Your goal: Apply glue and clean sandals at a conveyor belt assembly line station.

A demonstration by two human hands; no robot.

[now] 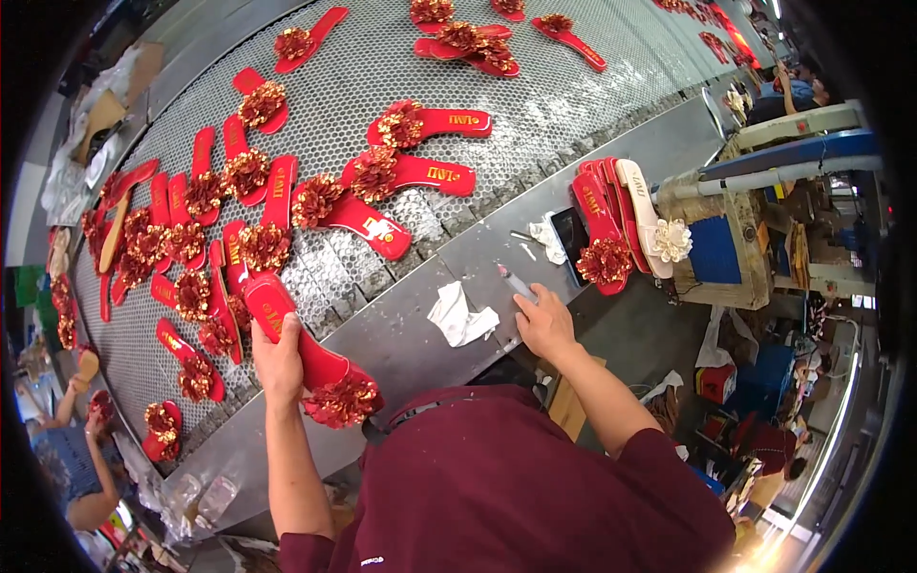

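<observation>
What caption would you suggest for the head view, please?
Left hand holding a red sandal, right hand a slim tool, beside a mesh surface.

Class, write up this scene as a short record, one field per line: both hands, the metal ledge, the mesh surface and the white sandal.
Left hand: gripping a red sandal
Right hand: holding a slim pale tool
Metal ledge: crumpled white cloth, phone
Mesh surface: many scattered flowered sandals
White sandal: pale flower, lying beside red ones

Maroon shirt (516,477), short sleeves (673,473), small white print (372,561).
</observation>
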